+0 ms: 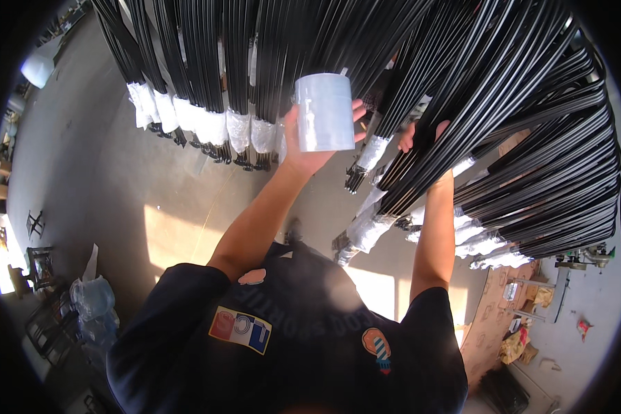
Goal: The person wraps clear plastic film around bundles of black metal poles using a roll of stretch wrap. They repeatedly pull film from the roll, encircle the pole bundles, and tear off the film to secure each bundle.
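Note:
My left hand [309, 160] holds a thick roll of clear plastic wrap [325, 114] upright, its fingers curled round the back and showing at the right side. Ahead and to the right, my right hand [407, 138] reaches behind a bundle of long, thin black tubes [421, 162] and is closed round it. Part of the palm is hidden by the tubes. White plastic film [367, 231] wraps the near end of this bundle. Just left of it hangs another bundle with a film-wrapped end [373, 150].
A row of black tube bundles [203, 62] with film-wrapped ends [199, 121] hangs across the front left. More bent black tubes [566, 172] crowd the right side. Plastic-wrapped items [93, 300] stand at the lower left, and cardboard [490, 297] lies at the right.

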Demonstrator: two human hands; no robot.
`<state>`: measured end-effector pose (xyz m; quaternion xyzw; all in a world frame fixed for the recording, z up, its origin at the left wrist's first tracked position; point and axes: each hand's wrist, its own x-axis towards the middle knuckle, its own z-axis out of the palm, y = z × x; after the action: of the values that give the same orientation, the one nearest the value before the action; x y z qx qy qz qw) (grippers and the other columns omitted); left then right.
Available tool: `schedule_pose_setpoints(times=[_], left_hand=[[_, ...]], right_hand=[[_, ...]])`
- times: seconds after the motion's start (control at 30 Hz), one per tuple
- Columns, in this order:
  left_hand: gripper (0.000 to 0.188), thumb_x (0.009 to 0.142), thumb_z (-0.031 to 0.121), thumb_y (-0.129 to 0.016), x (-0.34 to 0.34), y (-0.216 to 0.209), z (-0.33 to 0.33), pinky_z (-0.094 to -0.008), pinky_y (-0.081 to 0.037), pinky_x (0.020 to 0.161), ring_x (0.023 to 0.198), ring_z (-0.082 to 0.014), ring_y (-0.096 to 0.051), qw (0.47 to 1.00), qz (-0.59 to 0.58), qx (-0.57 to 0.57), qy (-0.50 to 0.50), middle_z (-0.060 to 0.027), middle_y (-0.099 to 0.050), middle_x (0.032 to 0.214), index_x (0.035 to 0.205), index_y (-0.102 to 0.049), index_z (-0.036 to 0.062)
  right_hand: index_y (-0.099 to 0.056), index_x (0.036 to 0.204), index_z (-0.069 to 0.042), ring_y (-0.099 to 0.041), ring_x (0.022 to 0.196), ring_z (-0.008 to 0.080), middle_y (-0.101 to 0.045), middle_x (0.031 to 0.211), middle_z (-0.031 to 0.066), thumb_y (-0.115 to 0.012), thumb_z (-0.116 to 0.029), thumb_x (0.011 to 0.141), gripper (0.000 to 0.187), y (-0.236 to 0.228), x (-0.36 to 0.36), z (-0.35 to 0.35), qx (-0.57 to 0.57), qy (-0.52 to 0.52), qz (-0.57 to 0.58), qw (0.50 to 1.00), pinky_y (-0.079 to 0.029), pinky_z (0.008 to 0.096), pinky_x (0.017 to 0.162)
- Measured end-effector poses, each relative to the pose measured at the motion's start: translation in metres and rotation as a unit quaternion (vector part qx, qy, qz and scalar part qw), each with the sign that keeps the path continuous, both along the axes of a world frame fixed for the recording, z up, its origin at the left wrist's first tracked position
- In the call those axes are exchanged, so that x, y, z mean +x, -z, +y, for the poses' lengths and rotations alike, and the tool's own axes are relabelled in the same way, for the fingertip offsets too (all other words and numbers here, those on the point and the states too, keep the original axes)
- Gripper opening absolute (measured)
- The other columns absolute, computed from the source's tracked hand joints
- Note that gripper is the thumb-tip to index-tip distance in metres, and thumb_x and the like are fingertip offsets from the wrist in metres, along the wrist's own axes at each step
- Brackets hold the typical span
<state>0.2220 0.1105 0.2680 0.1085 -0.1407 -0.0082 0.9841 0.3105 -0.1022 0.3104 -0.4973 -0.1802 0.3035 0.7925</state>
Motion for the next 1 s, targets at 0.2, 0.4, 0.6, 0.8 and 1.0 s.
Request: schedule_pose_setpoints(times=[0.2, 0.4, 0.6, 0.8, 1.0], left_hand=[[0.071, 0.081, 0.043, -0.035, -0.027, 0.037, -0.016, -0.0444, -0.027, 0.1, 0.126, -0.04, -0.02, 0.987, -0.059, 0.003, 0.152, -0.0335, -0.018, 0.132, 0.13, -0.023, -0.0059], [0.088, 0.066, 0.049, -0.058, -0.066, 0.069, -0.035, -0.037, -0.037, 0.094, 0.119, -0.0329, -0.037, 0.98, 0.022, 0.07, 0.187, -0.0268, -0.029, 0.13, 0.131, -0.026, -0.0004], [0.072, 0.07, 0.039, -0.058, -0.049, 0.095, -0.035, -0.037, -0.041, 0.09, 0.107, -0.0254, -0.05, 0.954, 0.07, 0.15, 0.248, -0.0154, -0.047, 0.121, 0.126, -0.036, 0.0003], [0.053, 0.074, 0.031, -0.056, -0.009, 0.117, -0.025, -0.0382, -0.048, 0.08, 0.09, -0.0255, -0.059, 0.973, 0.078, 0.106, 0.192, -0.0161, -0.058, 0.104, 0.115, -0.048, -0.0016], [0.065, 0.063, 0.031, -0.065, 0.006, 0.12, -0.05, -0.0353, -0.049, 0.078, 0.088, -0.0255, -0.06, 0.949, -0.018, 0.009, 0.314, -0.0172, -0.058, 0.102, 0.115, -0.047, -0.0026]], right_hand=[[-0.051, 0.093, 0.0, -0.049, 0.067, 0.0191, -0.049, 0.07, 0.0076, -0.049, -0.057, 0.074, 0.06, 0.007, -0.001, 0.007, 0.045, -0.017, -0.04, 0.998, -0.043, 0.0314, 0.071], [-0.048, 0.108, 0.005, -0.054, 0.096, 0.0315, -0.056, 0.092, 0.0203, -0.048, -0.053, 0.078, 0.066, 0.053, -0.025, -0.011, 0.122, -0.091, 0.139, 0.979, -0.046, 0.0407, 0.083], [-0.041, 0.119, 0.003, -0.055, 0.093, 0.0269, -0.054, 0.106, 0.0176, -0.039, -0.071, 0.069, 0.09, 0.117, -0.052, -0.047, 0.139, 0.067, 0.167, 0.974, -0.047, 0.0372, 0.081], [-0.027, 0.13, 0.001, -0.048, 0.106, 0.022, -0.048, 0.117, 0.0107, -0.075, -0.035, 0.062, 0.091, 0.132, -0.072, -0.063, 0.109, 0.023, -0.03, 0.993, -0.042, 0.0335, 0.086], [-0.038, 0.114, 0.001, -0.053, 0.092, 0.0191, -0.051, 0.105, 0.01, -0.072, -0.007, 0.062, 0.063, 0.072, -0.119, -0.032, -0.089, 0.239, -0.093, 0.962, -0.042, 0.0309, 0.083]])
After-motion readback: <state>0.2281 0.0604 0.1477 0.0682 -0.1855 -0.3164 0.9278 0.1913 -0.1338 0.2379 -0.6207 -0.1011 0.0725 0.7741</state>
